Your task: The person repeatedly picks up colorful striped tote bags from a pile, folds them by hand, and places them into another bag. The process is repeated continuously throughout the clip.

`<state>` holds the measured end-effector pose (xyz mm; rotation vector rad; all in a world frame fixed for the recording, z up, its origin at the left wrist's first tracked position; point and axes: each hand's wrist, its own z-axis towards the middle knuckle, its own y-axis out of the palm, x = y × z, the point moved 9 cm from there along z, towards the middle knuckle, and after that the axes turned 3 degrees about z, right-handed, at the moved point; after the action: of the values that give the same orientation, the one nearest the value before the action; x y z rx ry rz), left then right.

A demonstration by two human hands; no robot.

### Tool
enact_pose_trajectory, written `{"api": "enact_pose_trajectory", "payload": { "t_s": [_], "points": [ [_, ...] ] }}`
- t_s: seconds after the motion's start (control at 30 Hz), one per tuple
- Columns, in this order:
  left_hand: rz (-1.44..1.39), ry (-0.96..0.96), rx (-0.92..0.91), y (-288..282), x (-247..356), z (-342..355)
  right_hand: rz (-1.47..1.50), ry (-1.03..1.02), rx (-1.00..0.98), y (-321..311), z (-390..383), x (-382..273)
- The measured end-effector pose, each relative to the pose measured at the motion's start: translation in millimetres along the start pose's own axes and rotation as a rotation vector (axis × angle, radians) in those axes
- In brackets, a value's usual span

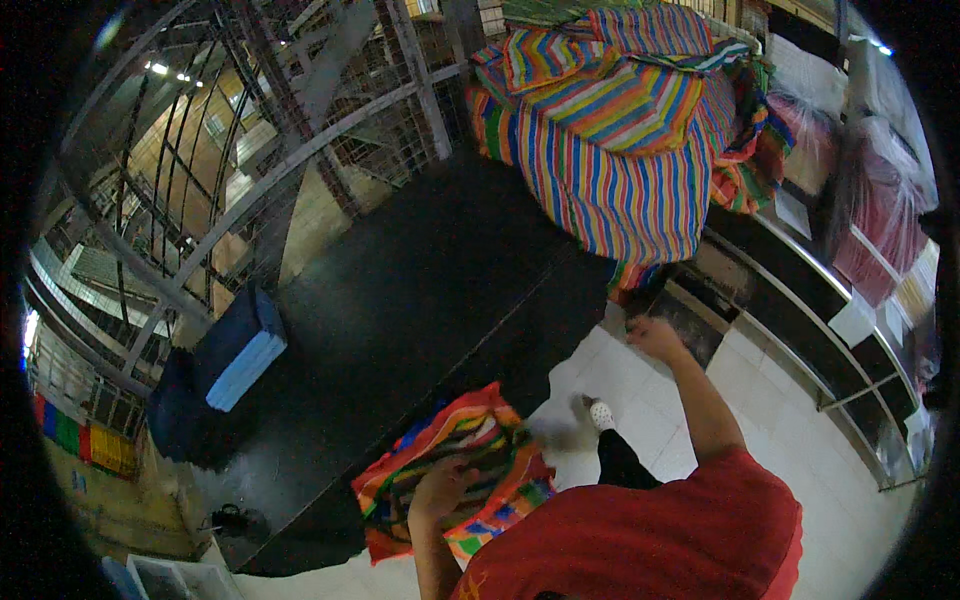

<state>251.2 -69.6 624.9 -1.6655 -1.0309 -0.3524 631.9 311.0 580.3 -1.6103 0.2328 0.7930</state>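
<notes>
In the head view, the left hand [441, 490] is over the bright cloth [384, 505], whose orange, green and blue folds spread to both sides of the fingers and beyond their tips. Blur hides whether these fingers are clenched on the fabric or only laid against it; I cannot tell. The cloth is at the near edge of the black table [400, 270], which stretches ahead of the left fingers.

The right hand [655, 340] is well apart from the cloth, ahead of the left fingers and to their right, above the pale floor [645, 400]. Its fingers look partly curled, but blur leaves me unable to tell whether they are released or clenched. Just beyond them the striped pile [610, 190] droops over the far end of the table. To their right runs a shelf [765, 255], with wrapped bundles [875, 215] above it.

Well to the left of the left fingers, a blue stack [245, 360] rests on the table, and past it rises a mesh fence [290, 165]. A shoe [601, 414] shows on the floor between the two hands.
</notes>
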Motion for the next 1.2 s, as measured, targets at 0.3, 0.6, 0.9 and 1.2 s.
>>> {"api": "enact_pose_trajectory", "payload": {
  "t_s": [0.3, 0.6, 0.9, 1.2],
  "points": [
    [0.212, 0.246, -0.241, 99.2, 184.8, 204.7, 0.129, -0.251, 0.625, -247.1, 338.1, 4.5],
    [0.404, 0.078, -0.206, 62.1, 338.4, 296.5, 0.050, 0.127, 0.718, -339.5, 531.4, 59.3],
    [-0.065, 0.408, -0.015, 62.4, 345.8, 359.2, -0.065, -0.269, 0.746, -380.2, 498.5, -121.3],
    [-1.319, 0.474, 0.167, 5.6, 422.7, 481.6, 0.434, -0.853, 0.293, -293.0, 325.0, -298.1]
  ]
}}
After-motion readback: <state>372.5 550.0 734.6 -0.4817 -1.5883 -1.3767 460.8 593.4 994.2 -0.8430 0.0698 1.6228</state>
